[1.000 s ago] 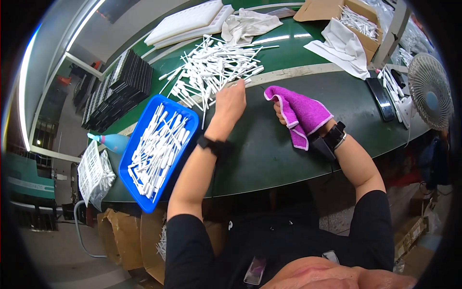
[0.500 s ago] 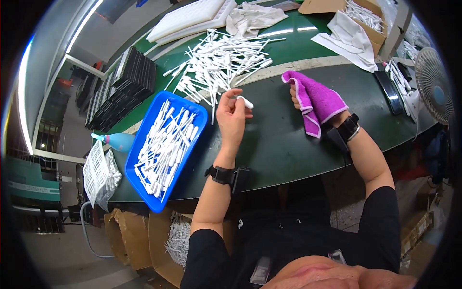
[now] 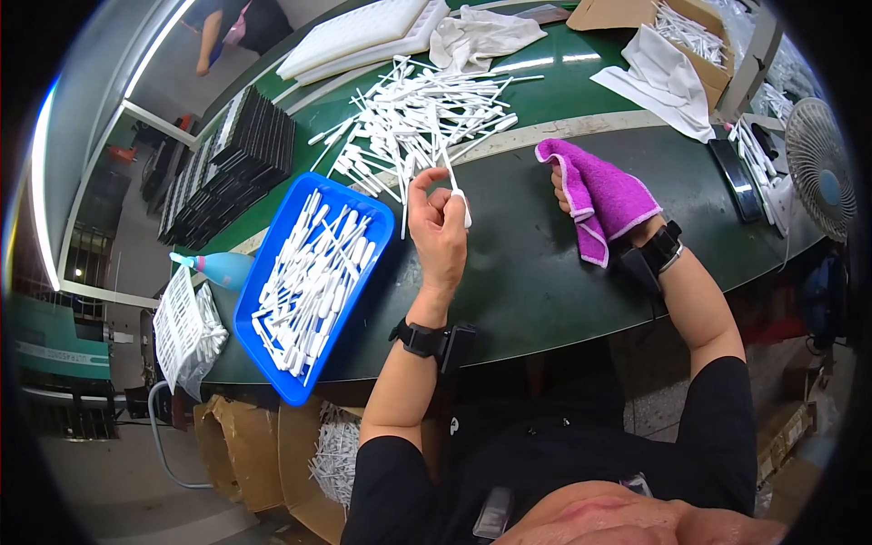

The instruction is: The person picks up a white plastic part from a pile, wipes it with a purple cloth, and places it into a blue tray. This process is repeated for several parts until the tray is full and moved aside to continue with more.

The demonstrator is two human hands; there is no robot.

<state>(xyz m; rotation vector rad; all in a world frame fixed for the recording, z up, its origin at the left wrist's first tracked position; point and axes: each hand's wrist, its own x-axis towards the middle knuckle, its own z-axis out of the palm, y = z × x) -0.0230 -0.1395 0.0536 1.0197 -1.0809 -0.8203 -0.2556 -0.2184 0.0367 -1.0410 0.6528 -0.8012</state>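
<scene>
Over the dark green table, my left hand (image 3: 439, 236) is closed on a white plastic dropper (image 3: 456, 186). Its thin stem points up toward the far side, and its fat bulb end hangs beside my thumb. My right hand (image 3: 559, 186) is closed on a purple cloth (image 3: 613, 191) with a pale edge, which drapes over the hand and wrist. Just beyond my left hand lies a loose heap of similar white droppers (image 3: 413, 113). A blue tray (image 3: 385, 238) filled with more of them stands to the left of that hand.
Black stacked trays (image 3: 232, 163) and a light blue squeeze bottle (image 3: 227, 269) are at the left. White foam trays (image 3: 354, 36) and a white rag (image 3: 486, 36) lie at the back. On the right are a cardboard box (image 3: 713, 73), a black phone-like device (image 3: 737, 179) and a fan (image 3: 822, 168).
The dropper in my left hand has turned from lying sideways to stem up, bulb down. My right hand barely moved with the cloth. Another person has come into view at the far left.
</scene>
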